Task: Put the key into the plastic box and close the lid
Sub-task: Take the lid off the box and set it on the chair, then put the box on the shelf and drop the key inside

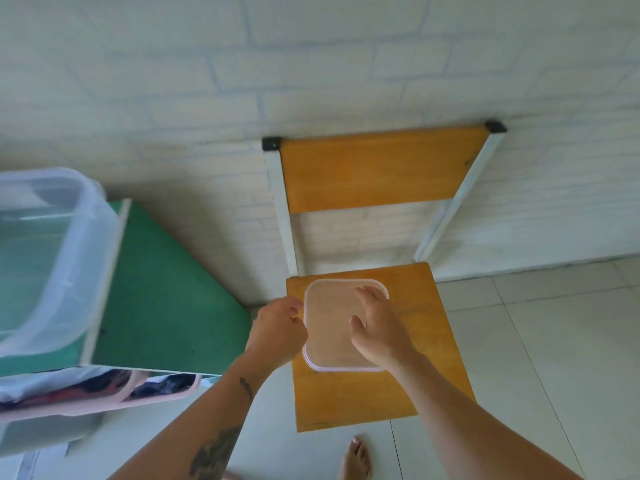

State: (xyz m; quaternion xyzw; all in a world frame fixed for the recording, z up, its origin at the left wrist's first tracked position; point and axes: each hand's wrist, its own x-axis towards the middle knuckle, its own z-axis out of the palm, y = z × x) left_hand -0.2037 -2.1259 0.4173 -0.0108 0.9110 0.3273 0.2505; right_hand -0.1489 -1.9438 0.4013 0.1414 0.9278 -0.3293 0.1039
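Note:
A clear plastic box [329, 327] with a translucent lid on top sits on the wooden seat of a chair [363, 393]. My left hand [277, 330] is at the box's left edge, fingers curled, touching the rim. Over the right part of the lid lies my right hand [377, 323], its fingers spread and resting on the lid. No key is visible; I cannot tell whether it is inside the box.
The chair's wooden backrest [377, 168] stands against a white brick wall. A green table [162, 289] at the left carries a large clear plastic tub [52, 258]. Clothes in a pink basket [104, 393] sit below it. A bare foot [356, 459] rests on the tiled floor.

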